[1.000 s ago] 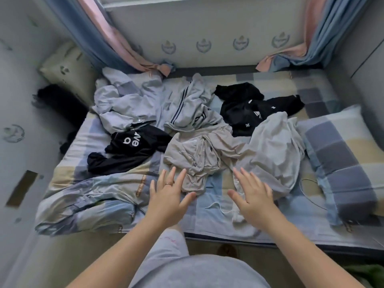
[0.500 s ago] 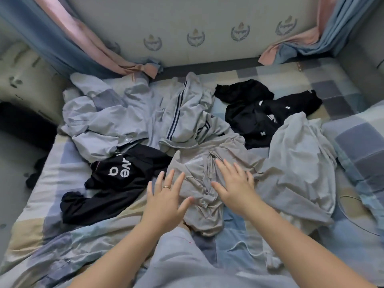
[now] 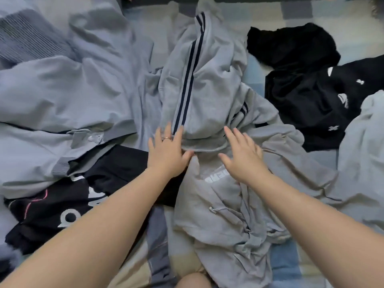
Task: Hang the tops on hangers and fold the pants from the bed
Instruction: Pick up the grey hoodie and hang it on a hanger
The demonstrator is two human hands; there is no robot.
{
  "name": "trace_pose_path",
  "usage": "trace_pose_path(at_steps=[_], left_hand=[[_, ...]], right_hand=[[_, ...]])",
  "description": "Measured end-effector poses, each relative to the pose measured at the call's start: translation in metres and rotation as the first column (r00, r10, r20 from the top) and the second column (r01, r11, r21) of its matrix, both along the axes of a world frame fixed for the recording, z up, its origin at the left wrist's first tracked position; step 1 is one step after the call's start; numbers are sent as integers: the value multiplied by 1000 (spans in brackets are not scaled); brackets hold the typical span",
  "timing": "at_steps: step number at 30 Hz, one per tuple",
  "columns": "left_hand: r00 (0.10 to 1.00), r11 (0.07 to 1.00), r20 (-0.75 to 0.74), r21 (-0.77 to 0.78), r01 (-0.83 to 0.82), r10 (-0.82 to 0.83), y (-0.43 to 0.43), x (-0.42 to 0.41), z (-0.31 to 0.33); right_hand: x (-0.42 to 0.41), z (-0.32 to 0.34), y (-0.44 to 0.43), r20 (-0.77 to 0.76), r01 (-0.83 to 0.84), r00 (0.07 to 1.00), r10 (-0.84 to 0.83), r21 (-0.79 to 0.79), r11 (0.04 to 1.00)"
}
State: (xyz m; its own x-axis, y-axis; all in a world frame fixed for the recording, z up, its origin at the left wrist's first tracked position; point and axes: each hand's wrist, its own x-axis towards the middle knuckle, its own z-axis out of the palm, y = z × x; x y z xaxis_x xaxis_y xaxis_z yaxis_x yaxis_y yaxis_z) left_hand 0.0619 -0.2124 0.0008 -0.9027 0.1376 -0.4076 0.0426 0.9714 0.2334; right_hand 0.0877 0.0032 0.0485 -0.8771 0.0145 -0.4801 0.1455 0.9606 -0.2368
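Observation:
A heap of clothes covers the bed. Grey pants with dark side stripes (image 3: 199, 84) lie in the middle. My left hand (image 3: 169, 151), a ring on one finger, reaches with straight spread fingers onto the near end of these pants. My right hand (image 3: 242, 154) hovers open, fingers spread, just right of it over the same garment's edge. A grey hooded top with a drawstring (image 3: 224, 215) lies crumpled under my right forearm. A black top with white letters (image 3: 68, 204) lies at the left, another black garment (image 3: 307, 90) at the right.
A large pale grey-blue jacket (image 3: 68, 86) spreads over the left half. A light grey garment (image 3: 365, 159) lies at the right edge. The checked bedsheet (image 3: 286, 265) shows between the clothes near the front.
I have leaned in closer over the bed. Both hands moved forward from the grey hooded top to the striped grey pants, fingers still spread.

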Motion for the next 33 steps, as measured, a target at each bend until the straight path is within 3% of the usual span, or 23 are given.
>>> trace_pose_path(at_steps=[5,10,13,16,21,26,33], left_hand=[[985,987,120,90,-135,124,2,-61,-65],[989,986,72,-118,-119,128,17,-67,-113],[997,989,40,-133,-57,63,9,-79,-118],[998,991,68,-135,-4,14,1,-90,-117],[989,988,129,-143,-56,75,8,-93,-108],[956,985,237,-75,-158,172,11,-98,-79],[983,957,131,244,-155,126,28,-11,-34]], right_hand=[[-61,-66,-24,-13,-45,999,47,96,994],[-85,-128,-22,-21,-111,993,116,149,983],[-98,-147,-16,-146,-99,983,111,88,991],[-102,-155,-15,-166,-100,980,108,51,994],[-111,-149,-14,-7,-85,996,85,14,996],[-133,-113,-7,266,103,962,-70,-111,988],[-43,-72,12,292,179,945,-146,-87,980]])
